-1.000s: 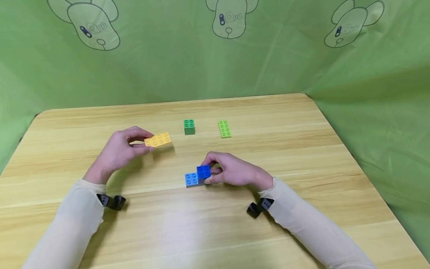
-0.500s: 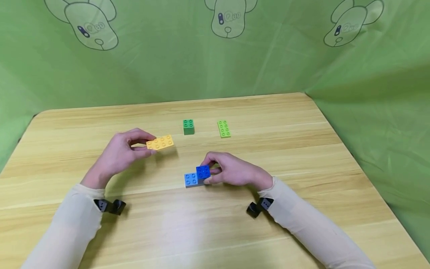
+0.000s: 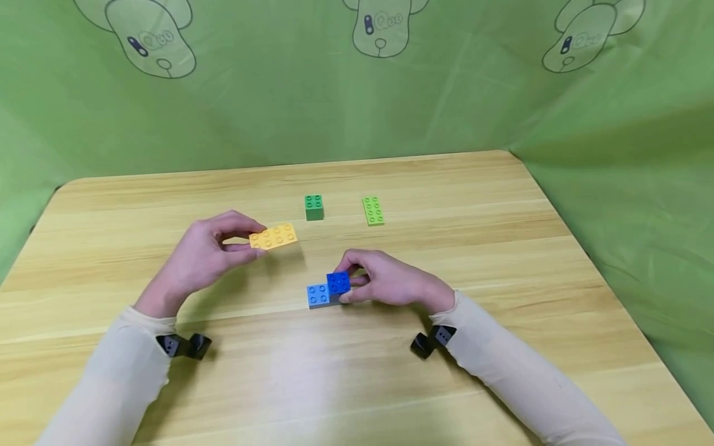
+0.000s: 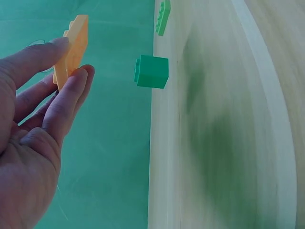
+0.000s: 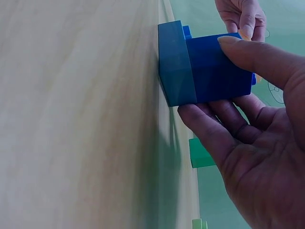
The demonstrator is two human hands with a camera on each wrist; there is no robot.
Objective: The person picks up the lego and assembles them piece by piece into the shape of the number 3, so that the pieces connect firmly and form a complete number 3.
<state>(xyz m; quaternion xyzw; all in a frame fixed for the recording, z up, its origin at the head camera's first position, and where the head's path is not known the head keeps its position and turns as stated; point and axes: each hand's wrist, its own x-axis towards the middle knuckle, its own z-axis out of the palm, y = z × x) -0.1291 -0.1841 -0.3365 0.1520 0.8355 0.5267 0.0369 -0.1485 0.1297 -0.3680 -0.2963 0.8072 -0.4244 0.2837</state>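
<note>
My left hand (image 3: 209, 254) pinches a thin yellow-orange building brick (image 3: 273, 236) by its left end, holding it above the table with its studs up; in the left wrist view the thumb and fingertips press on both faces of the brick (image 4: 76, 47). My right hand (image 3: 390, 279) grips a dark blue square brick (image 3: 338, 283) between thumb and fingers. That brick sits on the right half of a flat light blue brick (image 3: 318, 296), as the right wrist view also shows with the dark blue brick (image 5: 217, 69) against the lighter one (image 5: 176, 64).
Farther back on the wooden table (image 3: 446, 198) stand a green square brick (image 3: 314, 207) and a flat lime-green brick (image 3: 373, 211). A green cloth (image 3: 279, 93) with printed mouse-like heads hangs behind the table and along its right side.
The left hand has moved slightly to the right with the yellow-orange brick, towards the blue bricks. The right hand and the blue bricks have stayed in place.
</note>
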